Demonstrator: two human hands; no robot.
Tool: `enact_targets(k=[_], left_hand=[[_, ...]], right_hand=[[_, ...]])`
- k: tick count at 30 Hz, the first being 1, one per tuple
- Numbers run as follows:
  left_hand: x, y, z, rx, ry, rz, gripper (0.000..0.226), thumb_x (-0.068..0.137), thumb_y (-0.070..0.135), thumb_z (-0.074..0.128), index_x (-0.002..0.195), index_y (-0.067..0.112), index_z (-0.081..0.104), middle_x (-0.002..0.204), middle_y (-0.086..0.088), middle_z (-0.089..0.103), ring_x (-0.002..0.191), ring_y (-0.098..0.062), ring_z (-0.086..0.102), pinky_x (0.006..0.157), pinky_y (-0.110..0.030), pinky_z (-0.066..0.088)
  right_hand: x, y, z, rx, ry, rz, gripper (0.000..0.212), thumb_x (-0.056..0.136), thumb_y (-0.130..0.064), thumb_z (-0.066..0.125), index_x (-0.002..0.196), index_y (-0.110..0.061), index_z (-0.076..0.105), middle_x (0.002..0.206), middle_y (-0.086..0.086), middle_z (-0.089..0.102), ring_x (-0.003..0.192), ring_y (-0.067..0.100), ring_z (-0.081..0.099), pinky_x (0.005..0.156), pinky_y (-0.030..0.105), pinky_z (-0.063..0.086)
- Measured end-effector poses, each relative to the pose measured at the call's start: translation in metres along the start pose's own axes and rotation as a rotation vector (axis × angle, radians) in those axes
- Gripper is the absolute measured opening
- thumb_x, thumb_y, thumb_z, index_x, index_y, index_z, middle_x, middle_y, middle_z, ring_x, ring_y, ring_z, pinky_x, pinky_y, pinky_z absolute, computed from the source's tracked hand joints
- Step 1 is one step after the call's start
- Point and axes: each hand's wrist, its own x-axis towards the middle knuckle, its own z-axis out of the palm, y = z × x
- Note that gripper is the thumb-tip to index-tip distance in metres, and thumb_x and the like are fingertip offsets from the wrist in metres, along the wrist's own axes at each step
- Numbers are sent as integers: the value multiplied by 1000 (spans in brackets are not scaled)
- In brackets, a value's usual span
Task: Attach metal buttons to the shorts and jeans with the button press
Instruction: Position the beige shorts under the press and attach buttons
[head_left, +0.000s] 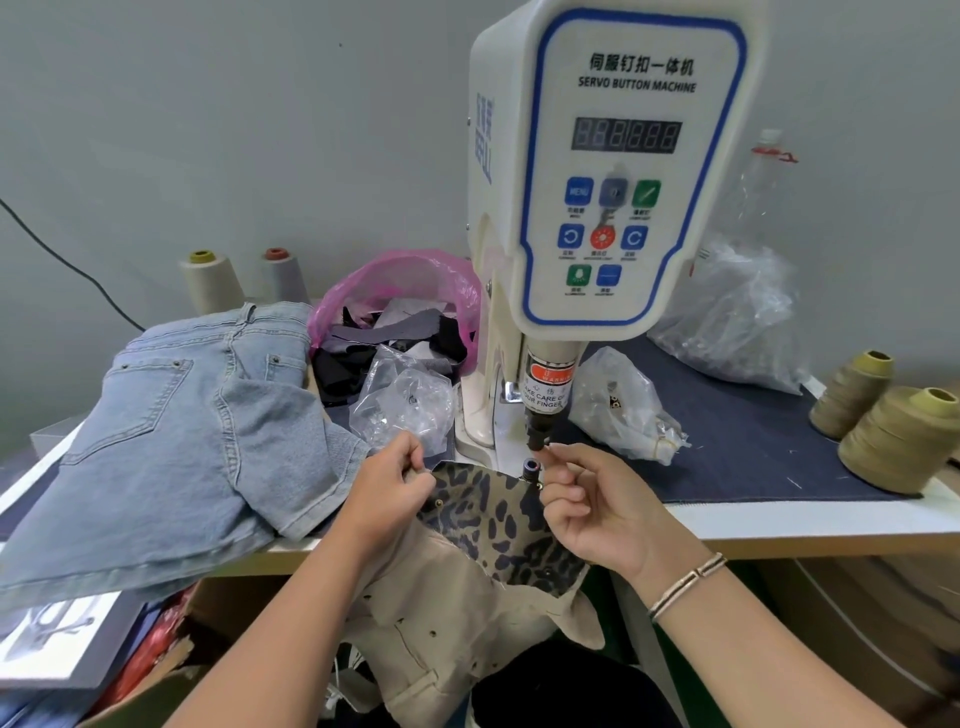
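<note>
A white servo button machine (613, 171) stands at the table's middle, its black press head (537, 434) just above the lower die (530, 463). Beige shorts with a leopard-print lining (498, 514) lie at the front edge, their waistband next to the die. My left hand (395, 483) pinches the waistband's left edge. My right hand (587, 499) has its fingertips raised right under the press head; whether they pinch a button I cannot tell. Light blue jeans (176, 447) lie piled on the left of the table.
Clear plastic bags (405, 400) (623, 410) flank the machine's base, a larger one (737, 317) sits behind right. A pink bag of fabric scraps (400, 312) stands at the back. Thread cones (893, 436) (210, 280) stand right and back left. Cardboard boxes (156, 675) sit below.
</note>
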Motion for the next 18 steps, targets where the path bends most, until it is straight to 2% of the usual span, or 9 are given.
enact_targets(k=[5, 7, 9, 10, 12, 14, 15, 17, 18], left_hand=[[2, -4, 2, -4, -3, -18, 20, 77, -8, 48, 75, 9, 38, 59, 4, 33, 58, -10, 27, 54, -25, 25], [1, -4, 3, 2, 20, -20, 19, 75, -6, 51, 74, 10, 41, 56, 7, 37, 56, -8, 30, 51, -21, 27], [3, -4, 3, 34, 15, -5, 10, 73, 9, 54, 72, 13, 46, 59, 9, 45, 55, -6, 38, 52, -16, 33], [3, -3, 2, 88, -6, 9, 3, 72, 19, 52, 72, 18, 49, 63, 9, 51, 56, -2, 43, 54, -12, 36], [4, -4, 0, 126, -26, 53, 7, 73, 22, 48, 76, 21, 54, 71, 4, 59, 65, -2, 53, 58, -12, 40], [6, -6, -1, 73, -2, 45, 11, 74, 16, 52, 82, 11, 57, 77, -8, 64, 70, -19, 56, 63, -33, 46], [6, -6, -2, 63, 1, 29, 14, 73, 15, 53, 84, 8, 56, 79, -11, 64, 73, -25, 57, 66, -42, 47], [6, -7, -1, 55, -9, 3, 13, 69, 16, 51, 81, 12, 53, 76, -4, 62, 70, -19, 53, 66, -43, 45], [6, -8, -1, 54, -12, -1, 12, 67, 17, 50, 78, 14, 50, 71, 1, 58, 67, -14, 48, 64, -38, 42]], right_hand=[[-10, 31, 18, 233, 18, -74, 13, 74, -7, 52, 79, 1, 61, 50, 2, 46, 33, 8, 39, 30, 13, 29], [-9, 50, 37, 166, -49, -37, 15, 74, -10, 53, 82, -2, 61, 52, 3, 47, 35, 9, 39, 30, 14, 30], [3, 62, 63, -127, -102, -57, 11, 79, -10, 56, 87, -6, 62, 55, 3, 51, 38, 10, 42, 33, 17, 33], [14, 63, 75, -355, -82, -147, 9, 86, -9, 55, 91, -8, 61, 59, 3, 54, 41, 9, 45, 37, 18, 36], [46, 59, 95, -868, 30, -432, 16, 95, -11, 47, 105, -14, 58, 74, 2, 58, 51, 10, 50, 47, 20, 40], [80, 51, 104, -1308, 153, -658, 27, 95, -12, 42, 120, -14, 53, 91, 4, 60, 67, 14, 55, 59, 27, 44], [96, 46, 105, -1505, 209, -706, 28, 95, -10, 41, 121, -11, 51, 100, 7, 62, 79, 19, 58, 67, 30, 46], [120, 39, 103, -1874, 322, -680, 23, 91, -2, 41, 107, -9, 55, 110, 13, 63, 99, 27, 61, 75, 32, 47], [129, 36, 101, -1993, 373, -653, 21, 88, 1, 42, 97, -11, 56, 108, 14, 63, 101, 30, 61, 72, 32, 45]])
